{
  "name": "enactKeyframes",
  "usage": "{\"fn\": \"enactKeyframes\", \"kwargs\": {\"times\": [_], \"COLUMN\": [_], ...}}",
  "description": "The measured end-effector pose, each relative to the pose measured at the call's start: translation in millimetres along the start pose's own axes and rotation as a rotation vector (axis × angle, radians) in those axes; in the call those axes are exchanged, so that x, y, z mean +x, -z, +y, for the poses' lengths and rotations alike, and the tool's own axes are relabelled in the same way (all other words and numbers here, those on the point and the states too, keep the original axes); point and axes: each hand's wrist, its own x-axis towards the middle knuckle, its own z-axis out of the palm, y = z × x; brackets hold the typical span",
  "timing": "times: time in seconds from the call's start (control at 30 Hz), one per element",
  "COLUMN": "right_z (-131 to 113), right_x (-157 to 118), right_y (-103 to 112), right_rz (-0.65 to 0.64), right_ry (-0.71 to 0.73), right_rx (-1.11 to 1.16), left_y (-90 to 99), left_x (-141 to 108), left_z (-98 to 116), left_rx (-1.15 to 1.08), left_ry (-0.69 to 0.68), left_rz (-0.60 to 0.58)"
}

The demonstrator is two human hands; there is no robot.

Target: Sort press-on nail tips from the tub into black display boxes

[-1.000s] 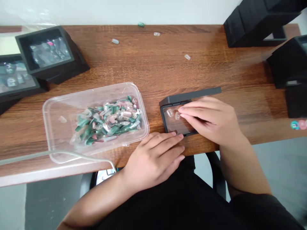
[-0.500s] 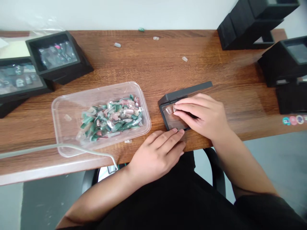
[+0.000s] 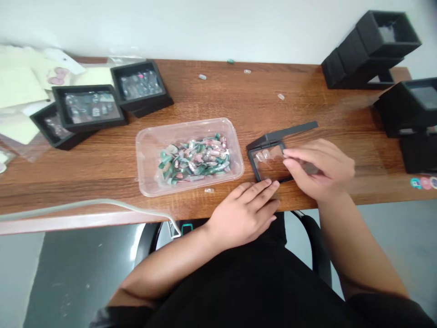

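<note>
Two clear press-on nails (image 3: 262,156) lie side by side inside an opened black display box (image 3: 254,166), whose lid strip (image 3: 292,130) stands raised at the back. My left hand (image 3: 244,212) lies with outstretched fingers on the box's near edge. At the right rim is my right hand (image 3: 316,168), slightly blurred, thumb and index finger a little apart with nothing visible between them. Left of the box, a clear plastic tub (image 3: 147,157) holds a heap of green, pink and clear press-on nails (image 3: 196,159). One loose nail (image 3: 209,190) lies before the tub.
Filled black boxes (image 3: 90,107) sit at the left beside pale yellow cards (image 3: 20,84). Black boxes (image 3: 362,54) are stacked at the right. Several loose nails (image 3: 281,96) lie toward the wall. A white cable (image 3: 112,202) runs along the front edge.
My right hand has let go of a press-on nail, which now lies beside the other one in the box, and moved right to the rim. My left hand stays on the box. The view has shifted.
</note>
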Motion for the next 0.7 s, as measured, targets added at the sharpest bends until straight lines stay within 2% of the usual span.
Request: {"fn": "enactKeyframes", "kwargs": {"times": [0.03,0.13,0.2,0.27,0.37,0.47,0.53,0.6,0.7], "right_z": [-9,-43,-65,-77,-74,-60,-55,-57,-66], "right_x": [4,27,50,74,103,119,126,131,135], "right_y": [2,6,3,-7,-39,-74,-88,-91,-80], "right_rz": [0.019,-0.082,-0.196,-0.369,-0.634,-0.772,-0.805,-0.826,-0.856], "right_ry": [0.056,0.184,0.189,0.152,0.144,0.108,0.067,0.036,-0.007], "right_rx": [-0.016,-0.035,-0.109,-0.235,-0.329,-0.376,-0.357,-0.343,-0.343], "left_y": [-2.1,-10.0,-15.2,-19.5,-23.7,-26.1,-26.7,-26.3,-24.5], "left_x": [-3,-12,-17,-22,-27,-31,-33,-35,-37], "left_z": [1,4,7,11,14,14,12,10,8], "left_rx": [0.031,0.088,0.117,0.142,0.170,0.191,0.202,0.209,0.210], "left_ry": [-0.014,-0.046,-0.055,-0.054,-0.053,-0.058,-0.066,-0.079,-0.088], "left_rz": [-0.002,-0.002,-0.009,-0.016,-0.015,0.002,0.015,0.022,0.023]}}
